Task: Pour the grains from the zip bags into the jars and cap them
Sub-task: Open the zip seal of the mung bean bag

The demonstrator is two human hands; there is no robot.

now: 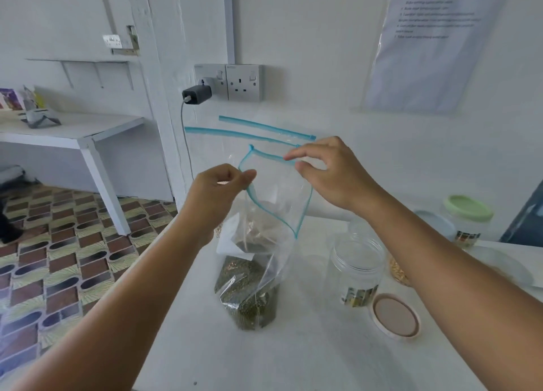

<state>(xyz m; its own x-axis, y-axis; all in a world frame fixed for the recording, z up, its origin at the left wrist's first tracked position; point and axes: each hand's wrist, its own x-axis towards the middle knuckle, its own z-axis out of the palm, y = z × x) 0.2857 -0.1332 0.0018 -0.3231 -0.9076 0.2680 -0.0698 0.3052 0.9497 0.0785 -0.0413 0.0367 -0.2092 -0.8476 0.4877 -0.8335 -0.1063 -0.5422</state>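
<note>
A person holds a clear zip bag (pixel 266 235) with a blue seal upright on a white table (pixel 293 361), near its left edge, its mouth pulled open into a wide loop. The left hand (pixel 217 191) pinches the near lip of the seal between thumb and fingers, while the right hand (pixel 329 173) pinches the far lip. Dark green grains fill the bag's bottom, which rests on the surface. Two more zip bags (pixel 261 132) stand behind it toward the table's far edge, showing only their blue seals and clear tops. Three jars can be counted: one clear, open jar (pixel 357 270) just right of the held bag, holding nothing visible; one jar (pixel 398 271) largely hidden behind the right forearm, with pale grains inside; and one capped jar (pixel 467 223) with a green lid near the right edge. A beige lid (pixel 395 315) lies flat beside the open jar.
</note>
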